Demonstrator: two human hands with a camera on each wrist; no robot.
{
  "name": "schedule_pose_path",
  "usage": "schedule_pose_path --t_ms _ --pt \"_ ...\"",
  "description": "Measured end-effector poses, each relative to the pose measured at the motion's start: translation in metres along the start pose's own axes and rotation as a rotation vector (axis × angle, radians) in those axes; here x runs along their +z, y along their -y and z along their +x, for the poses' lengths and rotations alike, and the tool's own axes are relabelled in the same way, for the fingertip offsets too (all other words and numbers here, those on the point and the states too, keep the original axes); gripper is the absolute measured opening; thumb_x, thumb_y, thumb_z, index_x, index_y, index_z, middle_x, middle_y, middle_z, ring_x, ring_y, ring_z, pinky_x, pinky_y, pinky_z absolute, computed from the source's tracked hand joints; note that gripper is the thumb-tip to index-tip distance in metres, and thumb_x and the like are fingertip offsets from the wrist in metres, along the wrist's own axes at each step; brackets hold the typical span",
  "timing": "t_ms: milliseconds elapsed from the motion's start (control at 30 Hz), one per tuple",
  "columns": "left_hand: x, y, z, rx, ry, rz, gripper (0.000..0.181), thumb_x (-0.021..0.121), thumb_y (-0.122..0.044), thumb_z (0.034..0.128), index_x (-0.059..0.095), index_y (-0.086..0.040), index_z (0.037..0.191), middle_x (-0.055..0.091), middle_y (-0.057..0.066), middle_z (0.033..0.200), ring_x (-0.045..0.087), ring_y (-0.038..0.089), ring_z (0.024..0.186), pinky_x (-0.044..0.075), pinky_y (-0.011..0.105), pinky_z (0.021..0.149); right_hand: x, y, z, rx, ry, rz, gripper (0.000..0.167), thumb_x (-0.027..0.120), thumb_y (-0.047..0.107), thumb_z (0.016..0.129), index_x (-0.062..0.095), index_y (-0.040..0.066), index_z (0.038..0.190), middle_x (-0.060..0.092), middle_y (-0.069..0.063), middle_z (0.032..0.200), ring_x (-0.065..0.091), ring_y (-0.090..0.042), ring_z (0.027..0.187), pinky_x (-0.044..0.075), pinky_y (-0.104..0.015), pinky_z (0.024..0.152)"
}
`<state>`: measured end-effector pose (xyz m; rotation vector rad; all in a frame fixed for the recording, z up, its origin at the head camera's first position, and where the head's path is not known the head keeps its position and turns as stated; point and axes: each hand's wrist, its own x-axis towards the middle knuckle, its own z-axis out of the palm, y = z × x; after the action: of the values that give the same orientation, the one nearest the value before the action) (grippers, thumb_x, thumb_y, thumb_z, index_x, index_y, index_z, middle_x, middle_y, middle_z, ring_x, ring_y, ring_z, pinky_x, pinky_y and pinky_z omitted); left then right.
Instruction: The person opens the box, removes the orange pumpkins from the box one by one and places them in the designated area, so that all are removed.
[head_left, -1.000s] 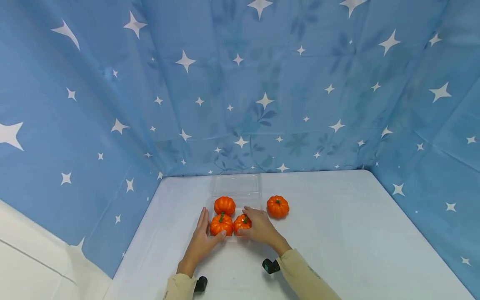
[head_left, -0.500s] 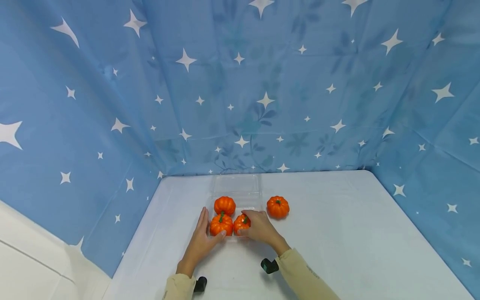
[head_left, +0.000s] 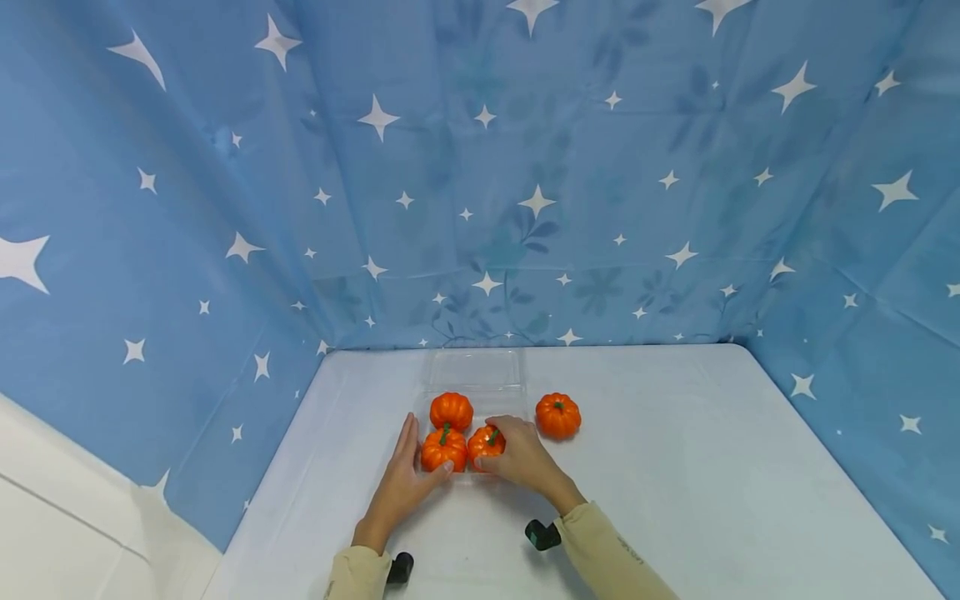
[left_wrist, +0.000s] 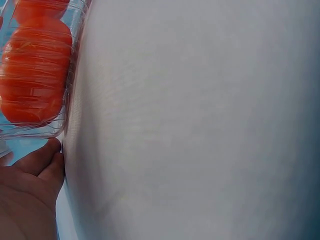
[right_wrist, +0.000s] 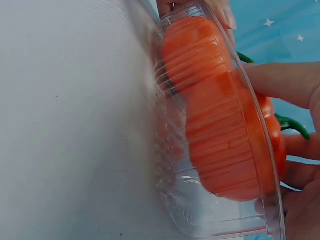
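A clear plastic clamshell box (head_left: 512, 404) with its lid (head_left: 475, 367) folded back holds three small orange pumpkins. Along its left side lie the straight fingers of my left hand (head_left: 397, 492), the thumb stretched toward the near side beside the front-left pumpkin (head_left: 442, 454). My right hand (head_left: 527, 460) grips the front-right pumpkin (head_left: 484, 446) between thumb and fingers, inside the box. The right wrist view has this pumpkin (right_wrist: 225, 145) behind the box's ribbed wall. A third pumpkin (head_left: 451, 410) sits at the back left. Outside the box, to its right, is another pumpkin (head_left: 558, 416).
The white table (head_left: 675, 467) spreads out to the right of the box. A blue curtain with white stars (head_left: 600, 183) hangs behind and along both sides. Dark wrist devices (head_left: 542, 535) stick out by the sleeves.
The hands, box and pumpkins hold their places. The whole head view has shifted very slightly.
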<state>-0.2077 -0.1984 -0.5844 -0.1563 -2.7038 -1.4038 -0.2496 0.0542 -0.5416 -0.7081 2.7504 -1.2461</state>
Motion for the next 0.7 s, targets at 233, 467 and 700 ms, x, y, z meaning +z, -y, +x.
schedule_pose_path --t_ms 233,467,700 --pt "0.001 0.0 0.0 -0.003 -0.002 -0.027 0.115 0.08 -0.056 0.0914 0.017 0.0 0.17 0.009 0.011 0.179 0.027 0.035 0.159 0.032 0.046 0.122 -0.005 -0.005 0.001 0.004 -0.028 0.073 0.07 0.085 0.034 0.089 0.061 -0.005 0.142 0.062 -0.018 0.141 0.059 -0.036 0.124 0.056 -0.057 0.103" --pt "0.003 0.0 -0.001 -0.011 -0.001 -0.037 0.116 0.079 -0.06 0.0913 0.017 -0.001 0.17 0.01 0.012 0.179 0.029 0.036 0.158 0.033 0.045 0.121 -0.012 -0.006 0.0 -0.005 -0.082 0.113 0.068 0.086 0.034 0.086 0.063 -0.002 0.139 0.063 -0.015 0.137 0.062 -0.033 0.118 0.058 -0.055 0.1" --pt "0.001 0.001 0.001 -0.008 -0.009 -0.03 0.116 0.079 -0.058 0.0917 0.017 -0.001 0.17 0.01 0.013 0.179 0.033 0.037 0.157 0.034 0.045 0.121 -0.016 -0.002 0.003 -0.02 -0.091 0.12 0.066 0.086 0.036 0.086 0.064 0.003 0.139 0.062 -0.013 0.139 0.061 -0.031 0.118 0.059 -0.054 0.097"
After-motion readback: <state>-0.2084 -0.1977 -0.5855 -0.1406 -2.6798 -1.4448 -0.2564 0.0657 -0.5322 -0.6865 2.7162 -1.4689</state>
